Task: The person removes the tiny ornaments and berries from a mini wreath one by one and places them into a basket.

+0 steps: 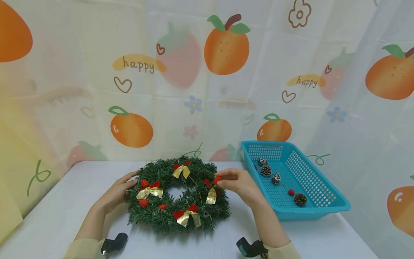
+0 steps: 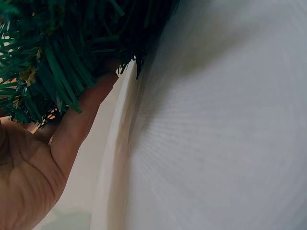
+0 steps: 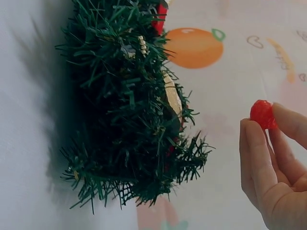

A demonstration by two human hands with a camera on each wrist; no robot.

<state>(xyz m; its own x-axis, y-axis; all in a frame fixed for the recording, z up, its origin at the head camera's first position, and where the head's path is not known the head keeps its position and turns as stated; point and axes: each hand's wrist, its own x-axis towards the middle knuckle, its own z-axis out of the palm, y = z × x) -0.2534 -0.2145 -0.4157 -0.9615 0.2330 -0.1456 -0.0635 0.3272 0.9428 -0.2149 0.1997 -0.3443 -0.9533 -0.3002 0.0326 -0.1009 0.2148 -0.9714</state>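
Note:
A green Christmas wreath point(image 1: 155, 217) with red and gold bows lies on the table, with red berries among its needles on the left and lower side. At its left edge my left hand point(image 1: 113, 194) grips the outer greenery. In the left wrist view that hand point(image 2: 36, 167) reaches into the wreath's needles point(image 2: 57, 72), some fingertips hidden. My right hand point(image 1: 242, 185) pinches a small red berry point(image 3: 262, 114) between thumb and fingers. It is over the wreath's right side, close to the right bow point(image 1: 211, 196); the right wrist view shows a gap between berry and greenery.
To the right stands a blue plastic basket point(image 1: 323, 172) holding several pine cones point(image 1: 266, 170) and a red berry point(image 1: 291, 192). A white cloth point(image 1: 81, 180) covers the table. Behind hangs a fruit-printed curtain point(image 1: 194, 115).

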